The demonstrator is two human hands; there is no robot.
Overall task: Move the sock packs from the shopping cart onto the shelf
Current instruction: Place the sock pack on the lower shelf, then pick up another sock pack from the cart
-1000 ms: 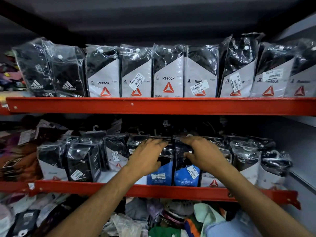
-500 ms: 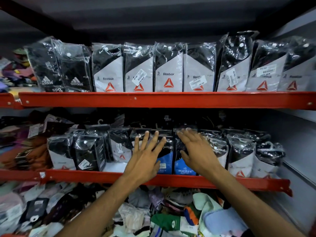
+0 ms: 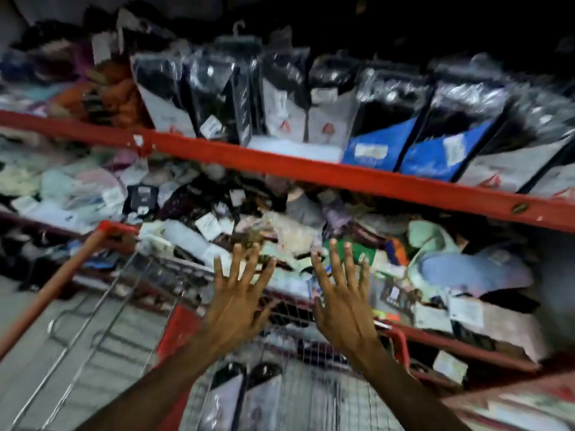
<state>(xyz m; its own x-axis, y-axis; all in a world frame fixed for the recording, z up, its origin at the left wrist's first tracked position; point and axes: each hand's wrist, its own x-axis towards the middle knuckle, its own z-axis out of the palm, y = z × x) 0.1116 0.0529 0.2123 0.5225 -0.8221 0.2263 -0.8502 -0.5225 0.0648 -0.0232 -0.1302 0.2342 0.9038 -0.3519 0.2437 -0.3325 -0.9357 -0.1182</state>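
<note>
My left hand (image 3: 238, 301) and my right hand (image 3: 343, 301) hover side by side with fingers spread, holding nothing, above the front of the wire shopping cart (image 3: 124, 293). Sock packs (image 3: 236, 396), black on top and white below, lie in the cart just under my wrists. Above, the red shelf (image 3: 311, 172) carries a row of upright packs, among them two blue and black packs (image 3: 413, 141) and black and white packs (image 3: 280, 101). The picture is blurred by motion.
The cart's red handle (image 3: 53, 287) slants across the lower left over grey floor. Below the red shelf lies a jumble of loose socks and tagged clothing (image 3: 199, 219). Another red ledge (image 3: 466, 349) with tagged items runs at lower right.
Both hands have let go of the blue packs on the shelf and drawn back and down over the cart. The view has tilted down and the top shelf is gone from sight.
</note>
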